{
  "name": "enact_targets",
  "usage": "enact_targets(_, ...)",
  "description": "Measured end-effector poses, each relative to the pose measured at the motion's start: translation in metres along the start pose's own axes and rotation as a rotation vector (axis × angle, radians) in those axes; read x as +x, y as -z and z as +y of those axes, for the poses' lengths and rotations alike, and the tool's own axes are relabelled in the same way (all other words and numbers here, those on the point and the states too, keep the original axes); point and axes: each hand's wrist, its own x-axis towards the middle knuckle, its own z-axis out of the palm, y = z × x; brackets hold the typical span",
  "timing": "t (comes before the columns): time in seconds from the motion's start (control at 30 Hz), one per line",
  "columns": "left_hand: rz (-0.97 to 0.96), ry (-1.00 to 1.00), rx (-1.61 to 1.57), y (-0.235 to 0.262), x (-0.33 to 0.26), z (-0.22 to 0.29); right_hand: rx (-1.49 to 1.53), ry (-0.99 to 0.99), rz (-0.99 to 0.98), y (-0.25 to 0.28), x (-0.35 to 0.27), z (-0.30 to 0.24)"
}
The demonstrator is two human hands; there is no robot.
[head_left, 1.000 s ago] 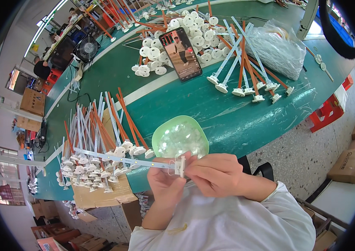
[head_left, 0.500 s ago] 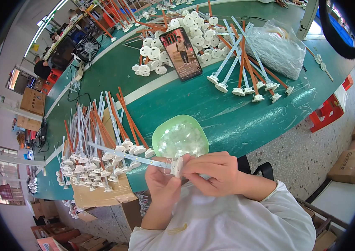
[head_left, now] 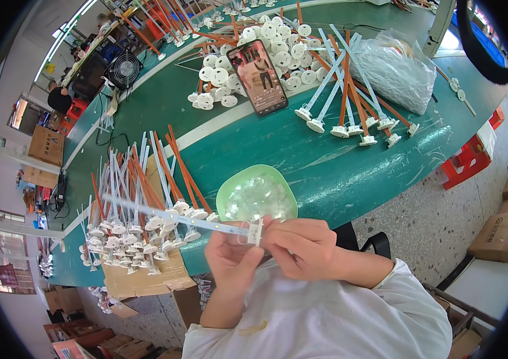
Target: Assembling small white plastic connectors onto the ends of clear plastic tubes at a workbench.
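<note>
My left hand [head_left: 234, 260] is closed around the base end of an LED strip [head_left: 203, 224], a narrow pale strip with small dots that points out to the left. On its end sits a white round base [head_left: 255, 232], turned nearly edge-on, with a thin wire loop beside it. The fingers of my right hand [head_left: 303, 246] are pinched at the other face of this base; whether they also hold something small is hidden. Just beyond both hands stands a light green bowl [head_left: 224, 194] of small clear plastic pieces.
Many similar strips with white bases [head_left: 134, 239] stand bunched on cardboard [head_left: 167, 276] at the left. A phone [head_left: 258, 78] leans on a heap of white discs [head_left: 278, 42]. Farther right are more strips [head_left: 343, 84] and a clear plastic bag [head_left: 399, 72] on the green table [head_left: 349, 170].
The strip's far end has swung, and the base has turned more edge-on between my fingers. Both hands stay nearly in place. The phone's picture has changed.
</note>
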Motion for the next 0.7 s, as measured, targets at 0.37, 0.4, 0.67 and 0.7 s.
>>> enact_targets(0.37,0.486,0.033,1.679,0.113,0.032,0.105,-0.836,-0.132,0.122,0.109,0.038,0.057)
enact_targets(0.4,0.493,0.022,1.78,0.119,0.034,0.105,-0.953,-0.212,0.091,0.126,0.041,0.061)
enact_targets(0.67,0.598,0.03,1.988,0.135,0.038,0.094,-1.084,-0.486,-0.066,0.171,0.039,0.1)
enact_targets(0.7,0.612,-0.009,2.019,0.135,0.038,0.094,-1.067,-0.458,-0.078,0.172,0.04,0.102)
